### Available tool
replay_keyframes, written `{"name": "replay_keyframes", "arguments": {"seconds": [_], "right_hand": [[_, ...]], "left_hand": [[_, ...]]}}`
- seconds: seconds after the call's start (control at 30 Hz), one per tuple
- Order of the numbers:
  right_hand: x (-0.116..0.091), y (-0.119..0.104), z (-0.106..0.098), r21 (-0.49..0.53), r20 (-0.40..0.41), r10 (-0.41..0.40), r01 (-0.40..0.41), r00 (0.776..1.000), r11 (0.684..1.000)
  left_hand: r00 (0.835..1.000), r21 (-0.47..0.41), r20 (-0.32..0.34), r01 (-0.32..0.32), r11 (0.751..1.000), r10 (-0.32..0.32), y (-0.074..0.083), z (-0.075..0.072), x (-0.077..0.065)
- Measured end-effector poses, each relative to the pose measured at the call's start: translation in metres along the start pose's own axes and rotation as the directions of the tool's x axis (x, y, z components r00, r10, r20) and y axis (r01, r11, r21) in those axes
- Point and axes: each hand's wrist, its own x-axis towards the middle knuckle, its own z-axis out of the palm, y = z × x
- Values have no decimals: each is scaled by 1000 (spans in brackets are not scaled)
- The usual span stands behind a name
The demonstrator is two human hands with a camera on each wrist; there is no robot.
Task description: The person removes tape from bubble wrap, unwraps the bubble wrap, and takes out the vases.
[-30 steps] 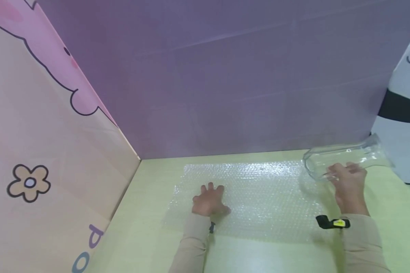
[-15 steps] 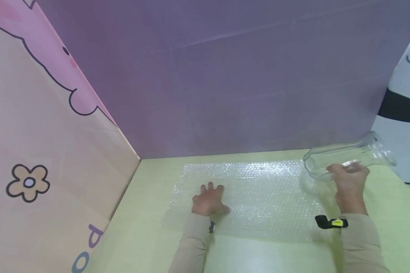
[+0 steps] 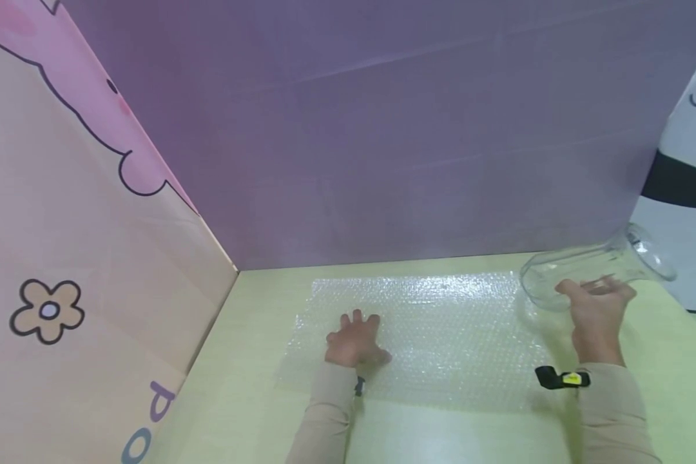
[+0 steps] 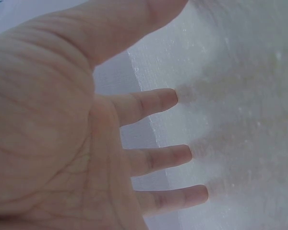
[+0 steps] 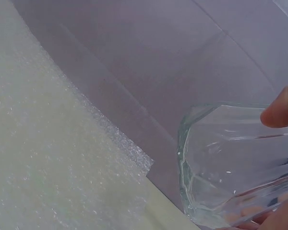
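In the head view a sheet of bubble wrap (image 3: 452, 348) lies flat on the pale table. My left hand (image 3: 355, 340) rests on its left part with fingers spread; in the left wrist view the fingertips (image 4: 183, 152) touch the wrap. At the right, my right hand (image 3: 599, 316) grips a clear glass vase (image 3: 580, 267) from the near side. The vase is tilted on its side, its flared mouth pointing right and its thick base toward the wrap's right edge. In the right wrist view the faceted base (image 5: 185, 163) shows, with thumb and fingers round the body.
A purple backdrop (image 3: 383, 142) rises along the table's far edge. To the left stands a pale panel (image 3: 93, 245) with a flower drawing, and to the right a panda-print panel (image 3: 684, 238). Bare table (image 3: 238, 399) shows around the wrap.
The vase has shifted slightly right and turned in my right hand, so its round mouth shows more. My left hand has stayed in place on the bubble wrap.
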Motion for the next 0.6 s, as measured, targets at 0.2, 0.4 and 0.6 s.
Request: {"name": "replay_keyframes", "arguments": {"seconds": [0.2, 0.4, 0.6], "right_hand": [[0, 0, -2, -95, -43, -9, 5, 999, 995], [1, 0, -5, -122, -44, 2, -7, 999, 993], [2, 1, -6, -132, -60, 10, -18, 998, 991]], "left_hand": [[1000, -16, 1, 0, 1000, 0, 0, -1, -1], [1000, -20, 1, 2, 1000, -2, 0, -2, -2], [1000, -17, -7, 2, 1000, -2, 1, -3, -3]]}}
